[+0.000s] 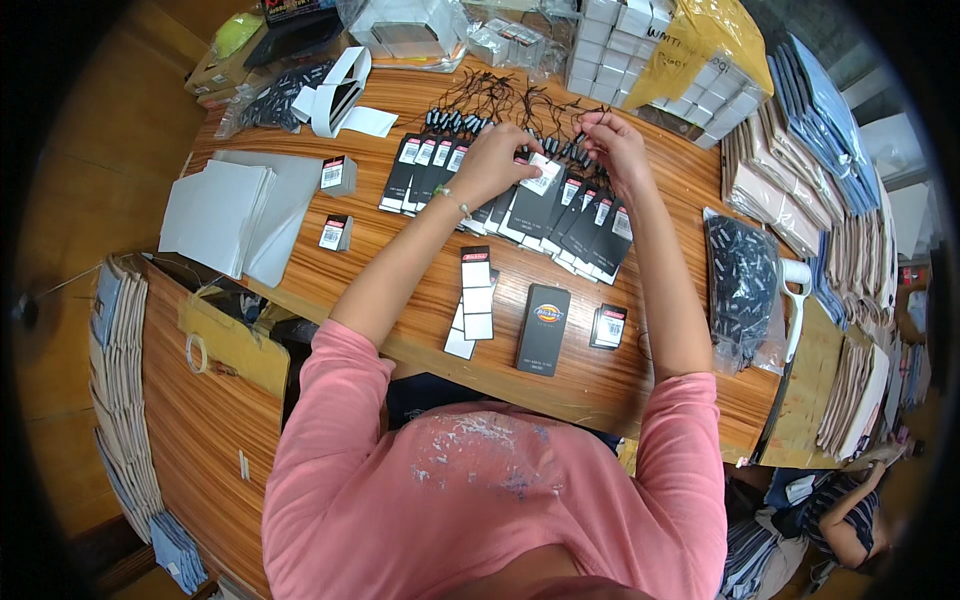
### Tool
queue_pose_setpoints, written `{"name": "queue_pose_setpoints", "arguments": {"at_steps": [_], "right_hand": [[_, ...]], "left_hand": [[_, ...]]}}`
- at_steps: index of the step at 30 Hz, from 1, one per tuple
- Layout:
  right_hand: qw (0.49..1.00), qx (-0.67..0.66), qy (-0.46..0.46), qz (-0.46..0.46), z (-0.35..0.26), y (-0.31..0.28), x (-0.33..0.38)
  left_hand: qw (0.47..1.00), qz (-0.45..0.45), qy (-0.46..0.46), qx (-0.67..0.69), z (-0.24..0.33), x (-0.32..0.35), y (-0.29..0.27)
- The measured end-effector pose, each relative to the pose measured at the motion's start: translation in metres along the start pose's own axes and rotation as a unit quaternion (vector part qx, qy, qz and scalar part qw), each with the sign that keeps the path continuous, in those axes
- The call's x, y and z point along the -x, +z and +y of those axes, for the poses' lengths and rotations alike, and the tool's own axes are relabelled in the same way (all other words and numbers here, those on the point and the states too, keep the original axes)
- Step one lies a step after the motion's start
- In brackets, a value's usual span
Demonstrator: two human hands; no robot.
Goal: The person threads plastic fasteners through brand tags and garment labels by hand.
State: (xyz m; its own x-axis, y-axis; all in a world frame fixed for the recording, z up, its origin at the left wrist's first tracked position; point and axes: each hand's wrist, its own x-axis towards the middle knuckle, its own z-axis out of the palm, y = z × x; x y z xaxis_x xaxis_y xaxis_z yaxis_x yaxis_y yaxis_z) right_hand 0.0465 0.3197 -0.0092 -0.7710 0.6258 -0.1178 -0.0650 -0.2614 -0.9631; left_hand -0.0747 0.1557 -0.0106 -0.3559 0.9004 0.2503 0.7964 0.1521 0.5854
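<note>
A row of overlapping black hang tags (608,245) with barcode stickers fans across the table, their black cords (485,97) and small grey-black cord locks spread beyond them. Over the middle of the row, my left hand (487,168) is closed on one hang tag (536,205) with a white sticker at its top. To its right, my right hand (618,152) pinches a thin black cord at the far end of the tags. Nearer me lie a stack of black tags (543,328), white label strips (478,302) and a small pile of barcode labels (608,327).
On the left are two label stacks (338,177) and white sheets (215,215). A bag of black cords (290,95) sits far left, another bag (742,275) at right beside a white tape dispenser (795,290). Boxes (600,55) and folded garments (780,185) line the back right. Another person (850,520) sits lower right.
</note>
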Motion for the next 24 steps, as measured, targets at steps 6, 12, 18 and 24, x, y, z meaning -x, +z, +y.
{"name": "queue_pose_setpoints", "arguments": {"at_steps": [6, 12, 18, 24], "right_hand": [[1.0, -0.014, 0.013, -0.017, 0.016, -0.006, -0.007], [0.999, -0.028, 0.018, 0.039, 0.017, -0.004, -0.008], [0.957, 0.211, -0.168, 0.109, 0.008, -0.037, 0.037], [0.948, 0.316, -0.025, 0.044, 0.017, -0.051, 0.194]], "left_hand": [[0.999, 0.018, 0.009, -0.042, -0.005, 0.007, 0.007], [0.995, 0.05, 0.035, -0.081, -0.007, 0.01, 0.012], [0.991, 0.102, 0.056, -0.068, 0.016, 0.02, 0.006], [0.984, -0.003, 0.118, -0.13, 0.089, 0.118, -0.027]]}}
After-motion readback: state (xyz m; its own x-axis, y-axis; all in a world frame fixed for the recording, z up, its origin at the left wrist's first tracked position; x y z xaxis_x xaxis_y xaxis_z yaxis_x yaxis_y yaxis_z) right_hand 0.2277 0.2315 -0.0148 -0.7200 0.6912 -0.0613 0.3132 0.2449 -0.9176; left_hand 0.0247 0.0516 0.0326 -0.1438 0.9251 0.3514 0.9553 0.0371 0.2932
